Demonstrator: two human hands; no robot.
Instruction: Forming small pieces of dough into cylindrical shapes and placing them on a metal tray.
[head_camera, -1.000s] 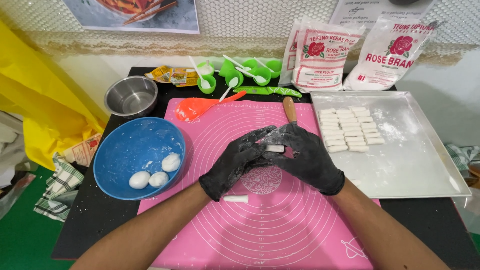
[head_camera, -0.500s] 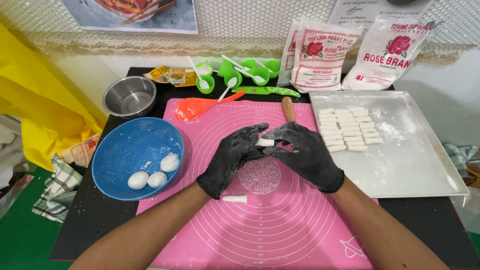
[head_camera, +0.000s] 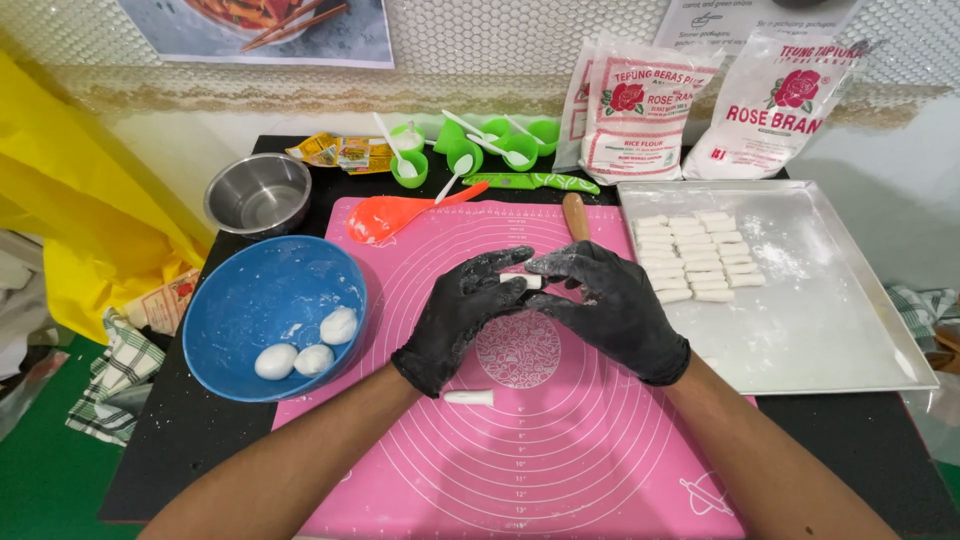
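Note:
Both hands wear black gloves dusted with flour and meet above the pink silicone mat (head_camera: 560, 440). My left hand (head_camera: 462, 315) and my right hand (head_camera: 612, 305) pinch a small white dough stick (head_camera: 527, 281) between their fingertips. Another short dough stick (head_camera: 469, 397) lies on the mat just below my left wrist. To the right, a metal tray (head_camera: 830, 320) holds rows of finished dough sticks (head_camera: 695, 255). A blue bowl (head_camera: 250, 290) at the left holds three white dough balls (head_camera: 310, 350).
A steel bowl (head_camera: 257, 192), an orange spoon (head_camera: 385, 215), green cups with white spoons (head_camera: 470, 145), a green knife (head_camera: 530, 182) and a wooden rolling pin (head_camera: 574, 214) lie behind the mat. Two flour bags (head_camera: 700, 105) lean on the wall. Yellow plastic (head_camera: 70, 200) hangs at left.
Both hands have shifted slightly up the mat while working the dough stick between the fingertips. Everything else stays where it was.

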